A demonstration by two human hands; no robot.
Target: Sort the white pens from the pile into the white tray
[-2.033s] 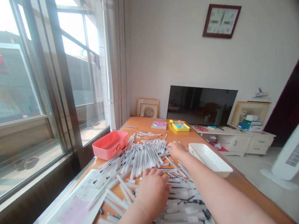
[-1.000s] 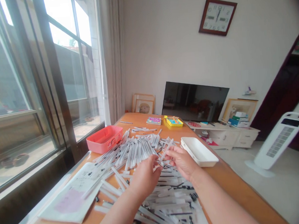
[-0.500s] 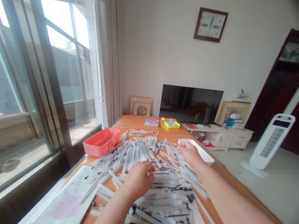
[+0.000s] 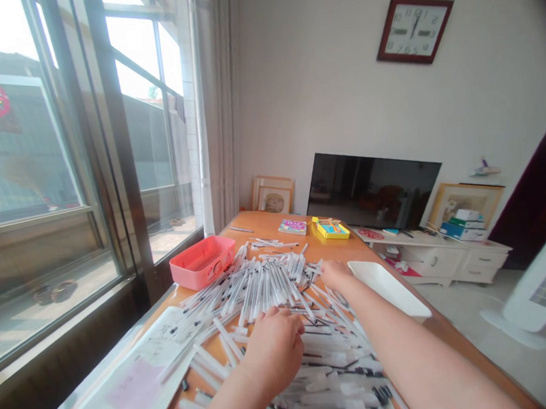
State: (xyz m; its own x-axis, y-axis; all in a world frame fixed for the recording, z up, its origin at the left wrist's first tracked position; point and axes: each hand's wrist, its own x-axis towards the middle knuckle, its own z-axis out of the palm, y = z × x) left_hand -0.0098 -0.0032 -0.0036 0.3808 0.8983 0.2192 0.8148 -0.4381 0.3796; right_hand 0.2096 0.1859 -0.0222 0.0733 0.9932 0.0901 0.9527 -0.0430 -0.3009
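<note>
Wooden table (image 4: 265, 225) piled with pen refills (image 4: 269, 286), apparently, beside tall windows (image 4: 145, 114).

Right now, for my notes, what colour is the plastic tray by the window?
The plastic tray is coral pink, clearest in the head view.

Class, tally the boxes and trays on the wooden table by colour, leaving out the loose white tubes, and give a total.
Pink plastic tray: 1
White tray: 1
Yellow box: 1
Total: 3
</note>
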